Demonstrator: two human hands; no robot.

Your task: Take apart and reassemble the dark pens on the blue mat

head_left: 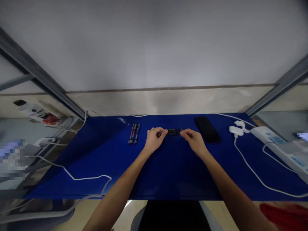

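Blue cloth (pixel 173 173) covers the bench (pixel 60 196), and a white cable (pixel 72 177) snakes along its left side at about 9 o'clock. Further out at 10 o'clock, a printed white-and-red packet (pixel 39 114) sits off the cloth. Two slim dark pens or small screwdrivers (pixel 134 133) lie side by side, nearly parallel, at 9 o'clock from the hands; the picture is too soft to tell which.

The left hand (pixel 154 139) comes in from 7 o'clock, thumb and fingertips closed at one end of a small black part (pixel 172 131), possibly with a thin tip showing at the pinch. The right hand (pixel 193 141) closes on the other end from 5 o'clock, so the part sits between them, just above the cloth, its details too small to read. Pinching with fingertips alone, as here, gives the finest control, and the open palms keep it in view.

At 3 o'clock lies a black phone (pixel 207 129), then a white plug (pixel 237 130) and a white power strip (pixel 267 134) with its cords. A red cloth (pixel 284 218) shows at 4 o'clock, below the bench.
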